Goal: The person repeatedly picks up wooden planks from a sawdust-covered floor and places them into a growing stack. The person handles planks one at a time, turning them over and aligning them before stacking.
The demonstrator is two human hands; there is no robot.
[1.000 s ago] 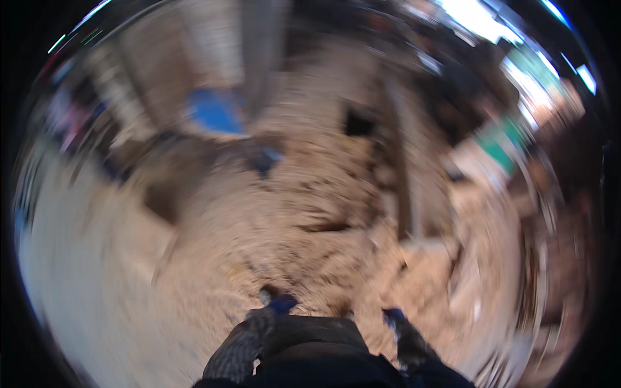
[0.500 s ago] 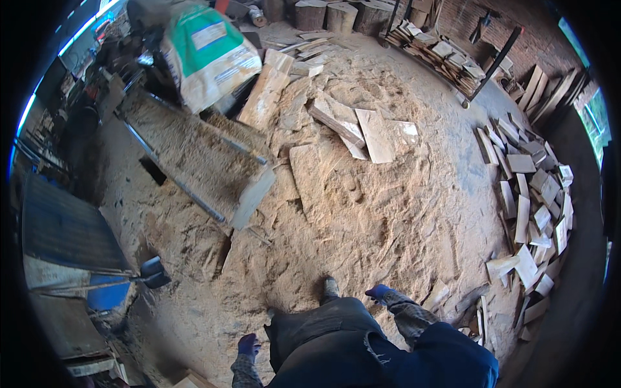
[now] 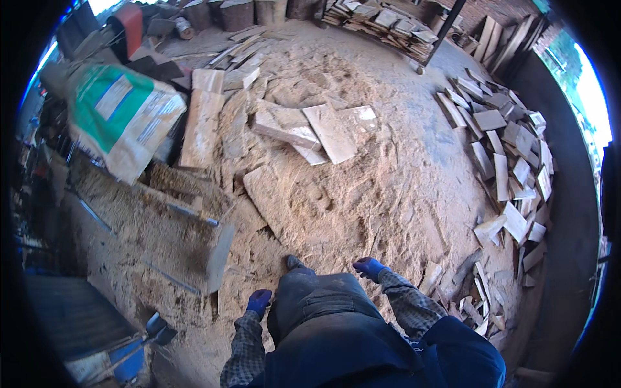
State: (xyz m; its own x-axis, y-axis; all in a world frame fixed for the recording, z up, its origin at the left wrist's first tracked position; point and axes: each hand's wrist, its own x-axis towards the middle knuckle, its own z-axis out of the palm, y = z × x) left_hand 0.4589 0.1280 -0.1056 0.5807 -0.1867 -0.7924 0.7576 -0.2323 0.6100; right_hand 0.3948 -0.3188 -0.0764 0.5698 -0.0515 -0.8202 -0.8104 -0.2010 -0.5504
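Both of my hands are in blue-purple gloves and hang at either side of my legs, above the sawdust floor [image 3: 336, 213]. Loosely bent fingers show on my left hand [image 3: 259, 302], which holds nothing I can see and is open beside my left thigh. My right hand [image 3: 370, 267] is held out to the front right, open, its fingers pointing left and nothing visible in them. Neither hand touches a thing. Farther ahead, several flat boards [image 3: 330, 132] lie crossed over each other on the sawdust. One shoe [image 3: 294, 262] shows past my trousers.
Cut wood pieces [image 3: 501, 168] are heaped along the right wall, with smaller scraps [image 3: 475, 301] nearer me. At left stand a sawdust-covered trough [image 3: 220, 255], a green-and-white sack [image 3: 129, 119] and a long plank [image 3: 202, 129]. A wheeled rack [image 3: 381, 29] of boards is at the back.
My view has turned right and moved forward; the sack, trough and boards now sit farther left. My left hand has swung forward and up beside my leg.
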